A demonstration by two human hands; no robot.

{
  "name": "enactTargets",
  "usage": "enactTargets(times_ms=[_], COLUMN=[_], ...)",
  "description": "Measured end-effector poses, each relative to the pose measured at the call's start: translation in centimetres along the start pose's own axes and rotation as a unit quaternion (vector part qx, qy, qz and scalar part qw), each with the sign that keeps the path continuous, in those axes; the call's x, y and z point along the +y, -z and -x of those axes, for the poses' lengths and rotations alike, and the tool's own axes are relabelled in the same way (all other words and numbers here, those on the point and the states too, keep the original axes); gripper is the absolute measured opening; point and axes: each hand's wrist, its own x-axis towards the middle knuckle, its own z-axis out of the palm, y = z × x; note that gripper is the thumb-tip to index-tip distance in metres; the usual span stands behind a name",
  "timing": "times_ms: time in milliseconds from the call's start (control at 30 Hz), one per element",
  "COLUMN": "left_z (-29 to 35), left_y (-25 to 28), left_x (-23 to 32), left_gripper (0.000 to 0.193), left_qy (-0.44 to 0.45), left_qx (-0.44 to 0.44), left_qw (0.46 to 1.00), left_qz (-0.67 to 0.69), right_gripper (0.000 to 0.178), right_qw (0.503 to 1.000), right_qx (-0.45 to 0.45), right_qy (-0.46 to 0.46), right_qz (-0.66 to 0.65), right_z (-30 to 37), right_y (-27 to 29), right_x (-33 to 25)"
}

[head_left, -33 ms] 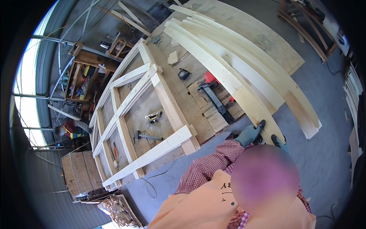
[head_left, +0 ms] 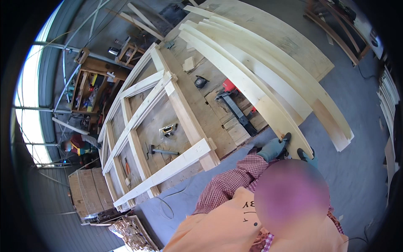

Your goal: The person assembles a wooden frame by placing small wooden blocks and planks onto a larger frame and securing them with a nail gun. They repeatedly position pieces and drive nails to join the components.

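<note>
My left hand, in a grey-green glove with dark fingertips, grips the left edge of a long pale wooden board near its close end. On the opposite edge, my right hand is closed in a matching glove; a blurred purple oval hides part of it. The board runs away toward the upper left, lying beside several other long pale boards. Left of it, a red and black nail gun rests on the plywood surface, with a black tape measure farther off.
A slatted wooden frame fills the left of the work surface. Inside it lie a hammer-like tool and a small metal tool. A co-worker bends beyond the frame, near stacked cardboard boxes. A cable trails on the floor.
</note>
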Motion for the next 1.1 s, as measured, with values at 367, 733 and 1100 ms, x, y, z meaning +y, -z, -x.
enactTargets(times_ms=[367, 733, 1100], left_z=[4.9, -0.4, -0.2], left_y=[1.6, -0.7, -0.7], left_x=[5.5, 2.1, 2.5], left_gripper=[0.045, 0.063, 0.050], left_qy=[0.048, -0.029, -0.010], left_qx=[0.001, 0.000, 0.058], left_qw=[0.998, 0.803, 0.760], left_qz=[0.045, 0.595, 0.648], right_gripper=[0.048, 0.043, 0.064], right_qw=[0.997, 0.961, 0.945], right_qx=[0.001, -0.166, -0.203], right_qy=[0.034, -0.016, -0.248], right_qz=[0.069, 0.222, 0.062], right_z=[1.3, -0.3, -22.5], right_y=[-0.2, 0.4, 7.3], right_x=[-3.1, -6.4, 3.1])
